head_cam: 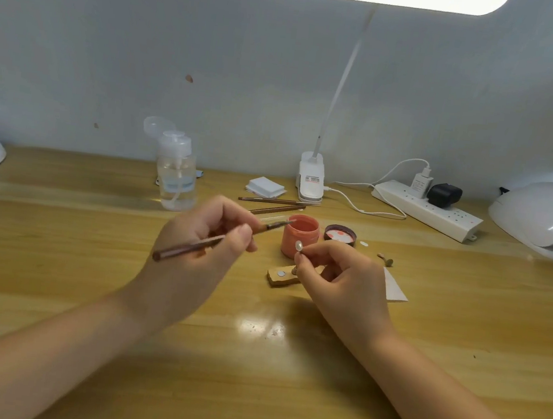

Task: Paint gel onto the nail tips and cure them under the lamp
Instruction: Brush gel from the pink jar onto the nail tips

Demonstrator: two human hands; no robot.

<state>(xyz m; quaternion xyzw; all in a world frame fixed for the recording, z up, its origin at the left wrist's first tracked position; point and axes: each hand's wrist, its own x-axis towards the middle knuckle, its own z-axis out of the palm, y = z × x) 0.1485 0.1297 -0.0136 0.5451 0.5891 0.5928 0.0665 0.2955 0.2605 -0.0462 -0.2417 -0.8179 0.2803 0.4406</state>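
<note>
My left hand (203, 235) is pinching the brush (216, 238), bristles at the rim of the open pink gel pot (300, 236). Right hand (333, 271) pinches a nail tip (299, 245) on its stick, just near of the pot. I'd load lightly and wipe excess on the rim, then use thin strokes.

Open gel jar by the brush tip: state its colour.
Coral pink round plastic gel jar, clearest in the head view.

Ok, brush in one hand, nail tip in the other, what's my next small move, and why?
Probably dip first: the brush in your left hand has its bristles at the open pink gel jar, and the nail tip pinched by your right hand looks unpainted.
</note>
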